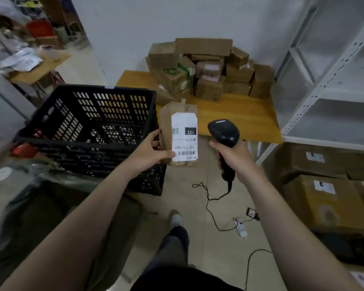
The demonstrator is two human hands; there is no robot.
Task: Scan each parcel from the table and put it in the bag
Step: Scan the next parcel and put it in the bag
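Note:
My left hand (150, 151) grips a small brown cardboard parcel (179, 133) by its lower left side, thumb across the front. Its white label with a barcode and "122" faces me, upside down. My right hand (232, 156) holds a black handheld barcode scanner (224, 131) by its handle, the head just right of the parcel and level with the label. A pile of several brown parcels (208, 70) sits at the back of the wooden table (240, 118). A dark bag (51, 217) lies at the lower left, blurred.
A black slotted plastic crate (88, 131) stands left of the held parcel. White metal shelving (328, 97) rises on the right, with large cardboard boxes (324, 198) below it. The scanner cable (210, 204) trails over the tiled floor to a power strip (241, 227).

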